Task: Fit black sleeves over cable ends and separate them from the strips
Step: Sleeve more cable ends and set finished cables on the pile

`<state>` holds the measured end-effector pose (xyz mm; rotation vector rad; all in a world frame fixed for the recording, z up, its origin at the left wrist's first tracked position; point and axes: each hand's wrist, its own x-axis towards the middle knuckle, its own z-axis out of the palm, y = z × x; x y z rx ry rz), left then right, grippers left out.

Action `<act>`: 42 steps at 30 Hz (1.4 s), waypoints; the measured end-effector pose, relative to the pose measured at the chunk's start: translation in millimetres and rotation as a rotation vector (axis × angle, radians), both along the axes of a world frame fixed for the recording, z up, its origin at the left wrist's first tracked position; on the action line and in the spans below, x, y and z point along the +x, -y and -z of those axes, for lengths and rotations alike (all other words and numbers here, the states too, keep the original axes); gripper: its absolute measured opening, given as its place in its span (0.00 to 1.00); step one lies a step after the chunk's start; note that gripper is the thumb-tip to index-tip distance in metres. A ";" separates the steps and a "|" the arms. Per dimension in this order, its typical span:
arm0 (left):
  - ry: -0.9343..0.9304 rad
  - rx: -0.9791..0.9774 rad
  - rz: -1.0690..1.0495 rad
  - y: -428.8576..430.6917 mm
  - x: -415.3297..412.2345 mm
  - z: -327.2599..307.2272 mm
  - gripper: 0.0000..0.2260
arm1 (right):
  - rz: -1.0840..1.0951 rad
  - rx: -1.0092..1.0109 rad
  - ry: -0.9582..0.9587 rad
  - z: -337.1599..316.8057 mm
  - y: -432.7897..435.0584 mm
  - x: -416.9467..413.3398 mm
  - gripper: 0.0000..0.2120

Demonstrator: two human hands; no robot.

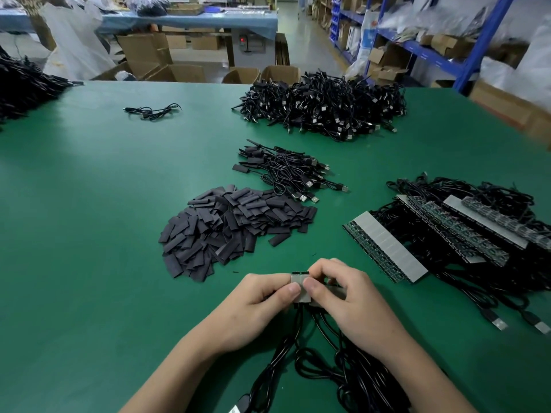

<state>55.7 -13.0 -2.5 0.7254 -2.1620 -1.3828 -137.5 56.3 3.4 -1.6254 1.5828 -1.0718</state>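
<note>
Short grey board strip (299, 286), lower centre, is being pinched under both thumbs, left hand (262, 296) and right hand (343, 296), probably snapping one black cable (298, 321) end free; next needing a pick from the pile of flat black sleeves (235, 228) mid-frame.

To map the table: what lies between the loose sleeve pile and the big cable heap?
A small bundle of sleeved USB cables; the head view shows it.

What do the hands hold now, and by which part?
A short grey strip segment: the left hand pinches its left side, the right hand its right side. Its black cables hang below.
</note>
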 end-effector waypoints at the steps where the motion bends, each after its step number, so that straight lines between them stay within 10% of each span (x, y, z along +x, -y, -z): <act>1: -0.005 -0.002 0.000 -0.9 -1.0 0.2 0.19 | -0.015 0.011 0.020 0.7 -0.1 -0.4 0.10; 21: -0.132 0.268 0.144 -4.7 -4.2 -1.2 0.14 | -0.244 0.116 0.626 1.3 1.5 0.7 0.12; 36: -0.123 0.053 -0.034 -5.7 -9.4 9.0 0.18 | -0.152 0.092 0.482 0.8 2.4 -0.2 0.11; 42: 0.026 -0.316 -0.178 -9.1 -10.6 4.5 0.16 | 0.030 -0.032 0.117 0.3 -3.0 4.9 0.09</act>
